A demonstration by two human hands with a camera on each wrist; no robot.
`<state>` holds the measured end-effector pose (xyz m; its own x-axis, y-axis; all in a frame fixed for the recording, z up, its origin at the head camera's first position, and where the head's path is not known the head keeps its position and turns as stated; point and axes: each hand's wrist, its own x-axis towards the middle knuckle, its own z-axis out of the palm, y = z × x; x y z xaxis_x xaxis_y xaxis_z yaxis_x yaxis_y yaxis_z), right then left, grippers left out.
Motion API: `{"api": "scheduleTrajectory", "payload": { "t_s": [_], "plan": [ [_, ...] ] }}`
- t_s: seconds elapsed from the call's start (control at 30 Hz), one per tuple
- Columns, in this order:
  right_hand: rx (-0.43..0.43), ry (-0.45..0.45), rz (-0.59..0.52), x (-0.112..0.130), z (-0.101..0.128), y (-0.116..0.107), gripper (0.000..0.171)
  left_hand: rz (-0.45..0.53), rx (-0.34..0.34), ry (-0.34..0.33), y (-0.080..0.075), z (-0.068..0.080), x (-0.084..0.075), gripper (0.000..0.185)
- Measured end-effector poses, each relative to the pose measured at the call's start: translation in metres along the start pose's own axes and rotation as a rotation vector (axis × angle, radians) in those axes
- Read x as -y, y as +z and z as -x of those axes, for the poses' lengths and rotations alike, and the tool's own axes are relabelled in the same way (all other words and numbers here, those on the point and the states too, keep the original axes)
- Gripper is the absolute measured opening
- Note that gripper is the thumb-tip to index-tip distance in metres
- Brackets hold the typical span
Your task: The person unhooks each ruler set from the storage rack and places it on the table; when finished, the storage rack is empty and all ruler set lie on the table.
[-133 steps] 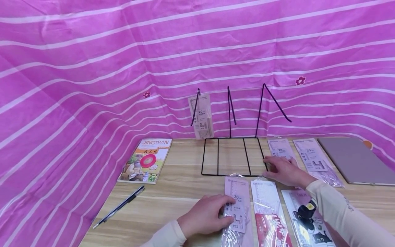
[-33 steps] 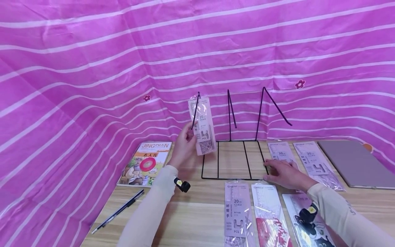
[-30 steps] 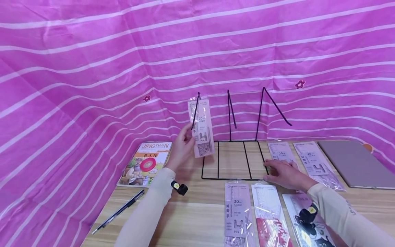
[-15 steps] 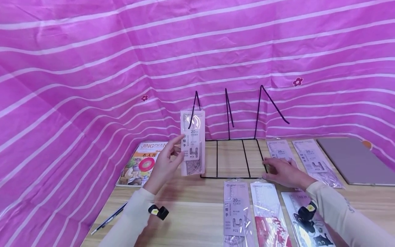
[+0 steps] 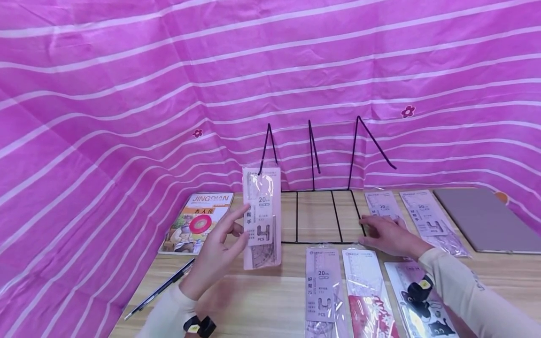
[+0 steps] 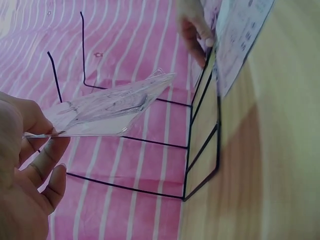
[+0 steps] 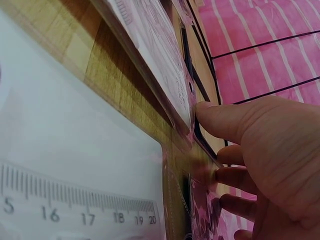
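Left hand (image 5: 217,253): grip pinches the ruler pack (image 5: 262,218) at its left edge, upright, clear of the worktop (image 5: 262,291), at 9 o'clock of the wire rack (image 5: 323,216). Left wrist view shows the pack (image 6: 107,107) edge-on, thumb above, fingers (image 6: 47,167) below. Right hand (image 5: 390,237): fingers flat, released, resting at the rack's near right corner. Right wrist view shows fingertips (image 7: 210,112) on a flat pack's edge (image 7: 185,107); contact with the wire hard to make out. More packs (image 5: 323,286) at 6 o'clock, cut off. Book (image 5: 196,223), pen (image 5: 162,288) at 9. Pink striped cloth (image 5: 127,94) behind.
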<state>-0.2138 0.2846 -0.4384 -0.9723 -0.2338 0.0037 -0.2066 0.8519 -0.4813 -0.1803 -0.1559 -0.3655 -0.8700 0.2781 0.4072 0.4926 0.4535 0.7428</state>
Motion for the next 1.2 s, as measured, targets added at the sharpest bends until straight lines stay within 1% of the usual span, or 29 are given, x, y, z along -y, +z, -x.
{"api": "scheduleTrajectory", "payload": {
  "t_s": [0.07,0.23,0.4,0.47,0.53,0.6,0.67,0.73,0.83,0.87,0.9,0.93,1.03,1.2],
  "plan": [
    [0.002,0.002,-0.001,0.000,0.000,0.000,0.067,-0.006,-0.009,0.020,-0.001,0.008,-0.002,0.066],
    [0.005,0.004,0.002,0.000,0.000,0.000,0.068,0.033,-0.012,0.068,-0.002,0.028,-0.007,0.068],
    [0.009,0.003,0.005,0.000,0.001,0.001,0.068,0.077,-0.018,0.166,0.000,0.046,-0.012,0.070],
    [0.010,0.000,0.004,-0.001,0.000,0.001,0.068,0.090,-0.009,0.185,0.002,0.052,-0.014,0.069],
    [0.009,-0.004,0.004,-0.001,0.000,0.001,0.068,0.100,0.009,0.175,0.003,0.058,-0.016,0.070],
    [0.012,-0.001,0.000,-0.001,0.000,0.000,0.068,0.098,0.031,0.149,0.005,0.063,-0.017,0.070],
    [0.017,0.004,0.001,-0.001,-0.001,-0.001,0.069,0.076,0.058,0.107,0.008,0.067,-0.015,0.069],
    [0.023,0.013,-0.002,-0.001,-0.002,-0.002,0.070,0.055,0.098,0.014,0.011,0.070,-0.013,0.071],
    [0.026,0.020,0.001,-0.002,-0.001,-0.003,0.071,0.039,0.181,-0.165,0.016,0.072,-0.009,0.073],
    [0.026,0.020,0.001,-0.003,-0.001,-0.003,0.071,0.037,0.209,-0.215,0.018,0.072,-0.008,0.074],
    [0.025,0.019,0.002,-0.003,0.000,-0.003,0.071,0.037,0.233,-0.258,0.020,0.072,-0.006,0.074],
    [0.022,0.017,0.006,-0.003,0.000,-0.004,0.071,0.037,0.254,-0.284,0.021,0.072,-0.005,0.074],
    [0.019,0.008,0.010,-0.003,0.001,-0.004,0.070,0.039,0.300,-0.307,0.025,0.073,-0.001,0.071],
    [0.021,-0.003,0.010,-0.001,0.000,-0.002,0.070,0.041,0.340,-0.330,0.027,0.076,0.004,0.067]
  ]
}}
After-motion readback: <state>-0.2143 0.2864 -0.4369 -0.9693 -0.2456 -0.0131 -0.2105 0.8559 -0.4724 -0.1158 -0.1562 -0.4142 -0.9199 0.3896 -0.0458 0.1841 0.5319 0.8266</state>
